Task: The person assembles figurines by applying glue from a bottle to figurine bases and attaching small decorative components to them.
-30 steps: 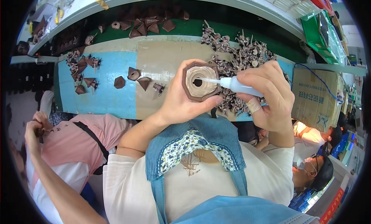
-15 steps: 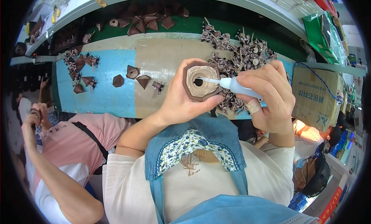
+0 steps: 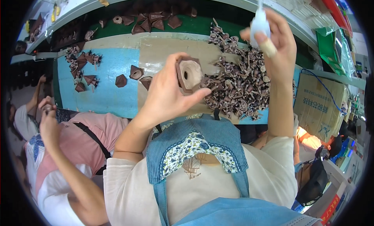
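My left hand (image 3: 163,87) grips a dark brown, faceted hollow piece (image 3: 196,76) by its sides. Its pale inside and a dark hole at the bottom face up to me. Raised over the far right of the table, my right hand (image 3: 282,50) is closed around a small white squeeze bottle (image 3: 260,27), thin nozzle pointing away; a pale wrap covers one digit. Right of the brown piece lies a big heap of small brown-and-cream figure parts (image 3: 245,77). Nearest my left hand on the table are a few brown cone-like pieces (image 3: 136,72).
More brown pieces (image 3: 156,21) lie along the green far strip. A small cluster of parts (image 3: 83,62) sits at the left. A shelf edge (image 3: 128,9) runs across the back. A cardboard box (image 3: 319,101) stands at right. A co-worker in pink (image 3: 93,136) works on my left.
My right hand has carried the bottle away from the brown piece, up and to the far right, its nozzle now turned away. My left hand has shifted slightly left, tilting the piece.
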A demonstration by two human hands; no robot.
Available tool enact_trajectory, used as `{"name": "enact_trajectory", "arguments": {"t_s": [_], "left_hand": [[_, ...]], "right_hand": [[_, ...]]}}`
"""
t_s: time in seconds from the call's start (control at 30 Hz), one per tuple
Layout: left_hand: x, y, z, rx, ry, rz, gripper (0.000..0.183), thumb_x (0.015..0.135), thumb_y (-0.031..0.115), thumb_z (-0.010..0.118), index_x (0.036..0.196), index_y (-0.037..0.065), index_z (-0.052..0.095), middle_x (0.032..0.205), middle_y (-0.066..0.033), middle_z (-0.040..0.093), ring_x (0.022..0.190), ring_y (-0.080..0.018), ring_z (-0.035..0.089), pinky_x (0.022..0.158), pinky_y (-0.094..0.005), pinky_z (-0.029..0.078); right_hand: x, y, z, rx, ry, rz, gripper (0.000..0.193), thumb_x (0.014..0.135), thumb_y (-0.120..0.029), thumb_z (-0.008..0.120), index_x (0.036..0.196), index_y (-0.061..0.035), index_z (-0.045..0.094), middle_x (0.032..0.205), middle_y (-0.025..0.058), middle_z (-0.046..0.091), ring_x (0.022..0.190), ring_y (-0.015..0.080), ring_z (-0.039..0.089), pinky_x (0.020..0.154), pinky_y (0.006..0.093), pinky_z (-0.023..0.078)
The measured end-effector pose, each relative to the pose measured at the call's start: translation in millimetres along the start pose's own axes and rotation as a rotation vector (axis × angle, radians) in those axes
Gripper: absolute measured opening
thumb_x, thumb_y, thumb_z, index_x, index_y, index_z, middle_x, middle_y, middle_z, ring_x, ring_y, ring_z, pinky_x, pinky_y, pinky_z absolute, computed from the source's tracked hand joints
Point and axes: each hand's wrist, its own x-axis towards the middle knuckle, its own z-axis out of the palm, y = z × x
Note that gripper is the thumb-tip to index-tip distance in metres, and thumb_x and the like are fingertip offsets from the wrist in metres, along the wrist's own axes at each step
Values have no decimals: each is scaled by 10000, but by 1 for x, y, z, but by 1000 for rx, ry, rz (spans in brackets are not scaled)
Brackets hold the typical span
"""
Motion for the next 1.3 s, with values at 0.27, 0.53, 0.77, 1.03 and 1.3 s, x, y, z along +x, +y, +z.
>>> {"name": "enact_trajectory", "arguments": {"t_s": [0.27,0.53,0.77,1.03,1.3], "left_hand": [[9,-15,-24,164,164,328,694,751,103,669,1333,-51,324,1199,-219,470,1040,-362,514,947,-402,388],[18,-33,-2,30,469,415,708,687,30,758,1269,-23,357,1201,-206,482,1078,-298,528,925,-357,430],[52,-22,20,-106,604,603,666,650,-40,773,1117,47,307,1163,-223,457,1070,-293,534,893,-361,478],[77,-14,30,-77,727,706,696,608,-19,818,1009,103,262,1147,-203,446,1044,-327,563,905,-416,488],[75,-11,35,-214,734,711,747,597,14,844,1017,121,236,1138,-175,426,1038,-332,572,872,-422,513]], "right_hand": [[127,46,36,-529,111,-246,325,772,-18,626,1089,11,559,1021,178,622,861,292,629,806,344,466],[68,85,37,-772,328,-951,241,726,-12,649,957,-14,582,946,117,606,788,255,575,674,361,439],[-19,252,0,-1159,-209,-164,473,693,17,601,1148,-95,541,1103,152,511,1058,342,483,870,448,405],[-4,306,-4,-1566,-249,-99,360,704,-116,620,1063,-138,604,940,120,602,1025,304,508,870,494,370],[-13,238,-6,-434,44,322,331,749,-19,500,1067,-57,585,964,122,628,889,285,600,796,447,466]]}}
